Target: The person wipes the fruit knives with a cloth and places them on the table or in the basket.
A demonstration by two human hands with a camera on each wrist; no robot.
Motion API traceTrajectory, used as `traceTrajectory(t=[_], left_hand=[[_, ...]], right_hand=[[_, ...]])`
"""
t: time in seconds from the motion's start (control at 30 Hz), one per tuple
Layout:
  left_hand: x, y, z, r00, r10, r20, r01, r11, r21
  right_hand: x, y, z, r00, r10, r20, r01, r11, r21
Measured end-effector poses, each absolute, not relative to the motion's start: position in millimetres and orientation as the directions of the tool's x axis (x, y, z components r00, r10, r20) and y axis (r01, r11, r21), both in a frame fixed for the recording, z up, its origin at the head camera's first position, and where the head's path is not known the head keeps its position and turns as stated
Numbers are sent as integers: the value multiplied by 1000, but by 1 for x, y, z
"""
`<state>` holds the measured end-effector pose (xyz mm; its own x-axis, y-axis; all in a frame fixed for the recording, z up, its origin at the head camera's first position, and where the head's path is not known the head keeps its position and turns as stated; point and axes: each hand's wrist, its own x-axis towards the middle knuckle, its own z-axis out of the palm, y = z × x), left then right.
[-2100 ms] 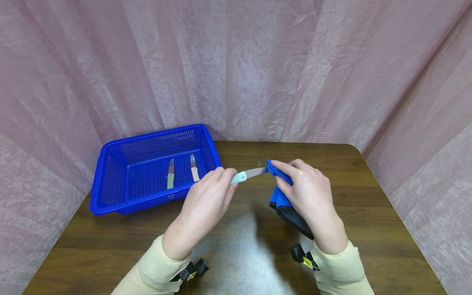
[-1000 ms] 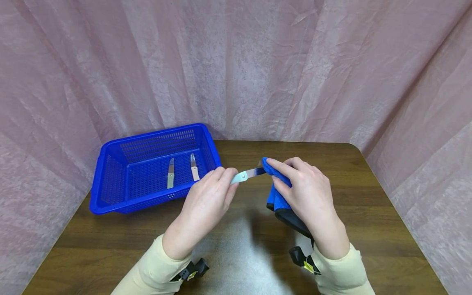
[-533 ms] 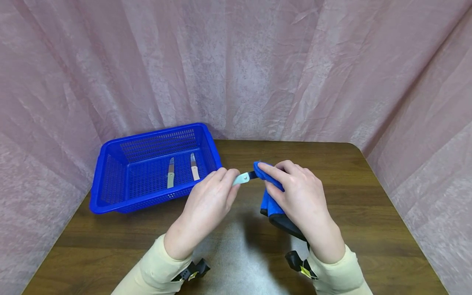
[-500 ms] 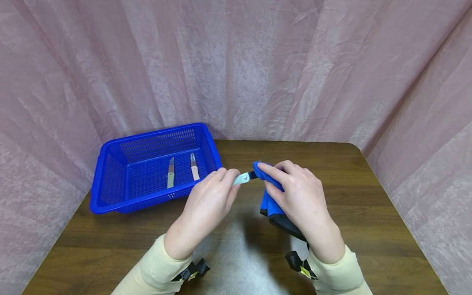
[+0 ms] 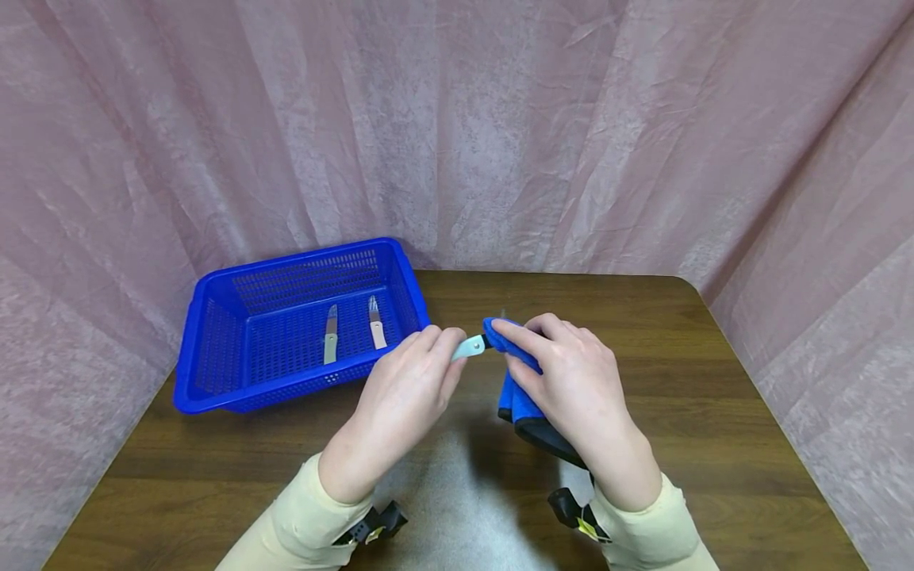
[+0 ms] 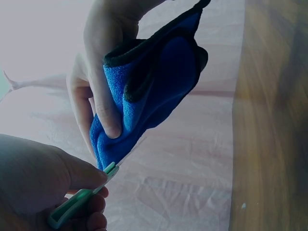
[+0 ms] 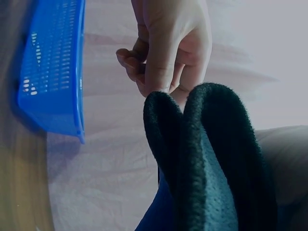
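Above the table, my left hand [image 5: 403, 388] grips the mint-green handle of a folding knife [image 5: 469, 346], its blade pointing right. A blue cloth with black edging [image 5: 521, 400] is folded over the blade, and my right hand [image 5: 571, 385] pinches it there. Only a dark bit of blade shows beside the handle, and a thin tip seems to stick out past the cloth. The left wrist view shows the slotted handle [image 6: 72, 209] between left thumb and fingers. In the right wrist view the cloth [image 7: 192, 163] hides most of the knife.
A blue perforated plastic basket [image 5: 278, 387] stands on the wooden table [image 5: 685, 381] at the left. Inside lie a knife with a grey-green handle [image 5: 331, 347] and one with a pale pink handle [image 5: 378, 335]. Pink curtains [image 5: 457, 143] hang behind the table.
My right hand has slid the cloth left along the blade toward the handle, covering blade that showed before. My left hand and the knife have barely moved.
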<state>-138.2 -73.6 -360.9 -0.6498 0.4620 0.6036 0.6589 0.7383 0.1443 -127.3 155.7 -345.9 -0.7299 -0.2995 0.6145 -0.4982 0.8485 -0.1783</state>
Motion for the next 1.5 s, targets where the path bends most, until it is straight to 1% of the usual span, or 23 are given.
traceTrajectory(t=[0.47, 0.97, 1.5], left_hand=[[-138, -73, -362, -640, 466, 611, 659, 742, 125], [-138, -73, -362, -654, 466, 596, 650, 749, 128], [-138, -75, -360, -649, 455, 610, 646, 753, 125]], right_hand=[[-127, 151, -349, -723, -314, 615, -517, 837, -180], [-128, 154, -348, -748, -299, 592, -489, 852, -187], [-132, 164, -347, -780, -245, 575, -430, 879, -208]])
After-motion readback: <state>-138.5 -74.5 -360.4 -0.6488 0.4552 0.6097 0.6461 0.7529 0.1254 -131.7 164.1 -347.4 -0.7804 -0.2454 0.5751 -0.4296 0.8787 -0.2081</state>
